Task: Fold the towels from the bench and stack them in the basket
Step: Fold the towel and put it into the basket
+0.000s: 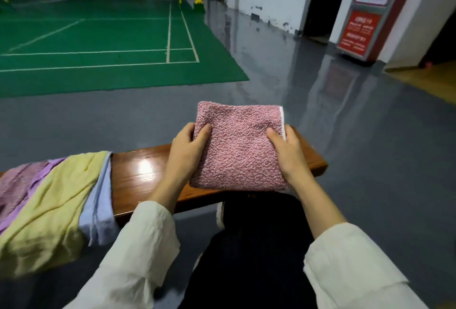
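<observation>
Grey glossy floor point(320, 116) runs out to a green court mat point(98, 44) beyond the wooden surface point(138, 175) in front of me. Both my hands grasp a folded pink towel point(239, 146) over the right end of that surface. My left hand point(187, 151) pinches its left edge and my right hand point(288, 153) its right edge, thumbs on top and fingers tucked underneath. A thin white border shows along the towel's right side. I cannot tell whether it rests on the wood or sits just above it. At the left end lies a loose heap of towels point(49, 200), yellow, lilac, pale blue and pink, draped over the near edge.
</observation>
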The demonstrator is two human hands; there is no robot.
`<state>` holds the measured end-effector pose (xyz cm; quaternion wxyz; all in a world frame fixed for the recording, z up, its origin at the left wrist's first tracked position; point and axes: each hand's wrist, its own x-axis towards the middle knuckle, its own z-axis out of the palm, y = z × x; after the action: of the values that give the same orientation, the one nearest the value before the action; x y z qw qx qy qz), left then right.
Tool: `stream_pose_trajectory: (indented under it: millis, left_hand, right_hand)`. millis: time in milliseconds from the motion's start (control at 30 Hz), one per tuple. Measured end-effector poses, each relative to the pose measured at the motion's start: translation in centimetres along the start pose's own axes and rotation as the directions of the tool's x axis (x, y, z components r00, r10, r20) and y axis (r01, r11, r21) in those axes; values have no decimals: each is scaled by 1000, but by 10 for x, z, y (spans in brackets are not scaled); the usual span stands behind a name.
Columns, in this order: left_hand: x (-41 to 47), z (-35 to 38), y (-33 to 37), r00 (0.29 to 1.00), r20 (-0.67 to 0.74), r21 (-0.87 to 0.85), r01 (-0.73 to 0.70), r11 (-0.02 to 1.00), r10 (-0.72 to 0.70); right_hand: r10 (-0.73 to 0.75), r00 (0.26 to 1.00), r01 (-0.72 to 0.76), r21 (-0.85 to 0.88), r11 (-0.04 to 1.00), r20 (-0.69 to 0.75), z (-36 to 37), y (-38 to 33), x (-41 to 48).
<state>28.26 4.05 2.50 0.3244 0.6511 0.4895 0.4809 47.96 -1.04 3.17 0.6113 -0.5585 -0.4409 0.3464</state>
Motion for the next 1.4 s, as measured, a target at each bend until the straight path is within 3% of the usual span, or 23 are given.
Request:
stream_pose_trajectory:
  millis: [300,500,700,867,967,1100,1233,1400]
  left_hand:
    - [-21,112,70,962,229,-29,-144,989,147]
    - [-64,213,107,871,423,-86,-236,968,250]
    - [-142,323,139,687,654,-197,-251,948,318]
    - [-222,394,157,476,808,-233,-280,931,345]
    - [-266,424,159,343,879,-240,-286,928,333]
    - [-310,452,151,189,935,-237,-298,925,301]
    - [-332,478,134,126,958,-204,-331,921,257]
    - [-342,506,109,143,969,-145,-337,930,202]
  right_hand:
    - [-19,952,8,-38,999,-306,-130,-3,-30]
    - [10,837,-40,-43,998,-547,-231,6,-92]
    - [41,628,-58,6,998,-777,-327,24,-182]
    - [72,430,-99,33,995,-900,-378,39,-268]
    - [104,301,-205,43,978,-948,-399,57,-310]
    - [145,195,-350,69,934,-970,-420,84,-349]
    - [191,166,-424,105,900,-967,-437,110,-362]
    - [267,157,-459,169,872,-951,-453,140,-358]
